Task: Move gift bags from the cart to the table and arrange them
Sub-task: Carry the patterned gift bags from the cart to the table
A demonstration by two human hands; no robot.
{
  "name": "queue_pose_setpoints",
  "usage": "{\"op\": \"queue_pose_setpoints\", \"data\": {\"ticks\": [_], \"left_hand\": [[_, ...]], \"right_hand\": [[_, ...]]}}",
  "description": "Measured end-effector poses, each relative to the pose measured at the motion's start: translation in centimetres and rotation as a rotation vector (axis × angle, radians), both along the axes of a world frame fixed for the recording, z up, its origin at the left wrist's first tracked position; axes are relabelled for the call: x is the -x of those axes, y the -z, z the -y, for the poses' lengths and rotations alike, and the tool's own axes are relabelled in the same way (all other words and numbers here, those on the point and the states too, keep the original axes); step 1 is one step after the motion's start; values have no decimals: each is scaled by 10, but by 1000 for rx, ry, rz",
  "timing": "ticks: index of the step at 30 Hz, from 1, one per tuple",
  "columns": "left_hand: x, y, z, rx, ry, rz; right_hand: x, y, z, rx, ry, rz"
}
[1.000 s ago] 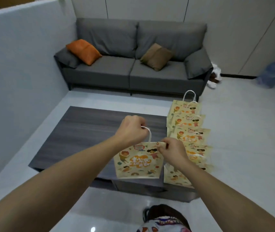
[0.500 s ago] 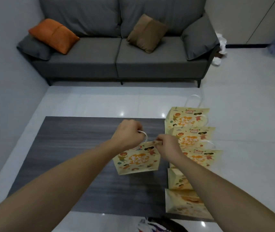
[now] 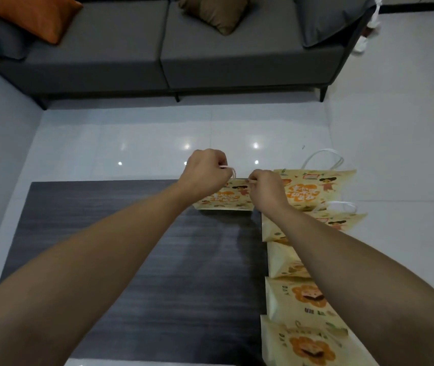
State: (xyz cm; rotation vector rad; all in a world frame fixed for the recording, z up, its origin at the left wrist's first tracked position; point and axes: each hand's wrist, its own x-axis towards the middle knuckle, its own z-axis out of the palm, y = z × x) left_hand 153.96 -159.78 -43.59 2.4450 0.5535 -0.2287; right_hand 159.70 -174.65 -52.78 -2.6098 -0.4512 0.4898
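From the head view, a dark wood table (image 3: 131, 260) fills the lower middle of the picture. Both arms reach out over it toward its far edge.

The left hand (image 3: 205, 175) has its fingers curled tight around the white handle (image 3: 230, 171) of a small yellow gift bag (image 3: 223, 199). The right hand (image 3: 266, 191) pinches the top edge of the same bag, just beside the left hand. So each grip is clenched on this one bag. The bag is at the far edge of the table, with its picture side facing the person. It is hard to tell if its bottom touches the table or hangs just above it.

Along the right edge of the table lies a row of more gift bags (image 3: 297, 299), one after another from the near corner to the far corner. They overlap a little. The right arm covers part of them. The farthest bag (image 3: 316, 188) is just beside the held bag, and its white loop handle pokes out past the table over the floor.

Beyond the table is shiny white floor (image 3: 157, 143). Past that stands a grey sofa (image 3: 121, 48) with an orange cushion (image 3: 28, 14) and a brown cushion (image 3: 216, 11).
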Motion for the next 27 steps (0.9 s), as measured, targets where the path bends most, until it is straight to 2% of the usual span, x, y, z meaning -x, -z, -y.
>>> {"op": "queue_pose_setpoints", "data": {"ticks": [7,16,22,27], "left_hand": [[-26,21,-6,43,-29,37],[1,21,-18,-5,16,48],[58,-3,-31,-55,-90,13],[143,-39,-43,-107,-173,-5]], "right_hand": [[-27,19,-6,-5,-10,24],[-5,15,4,11,-48,70],[41,-22,-1,-84,64,77],[100,-49,-23,-71,-138,30]]}}
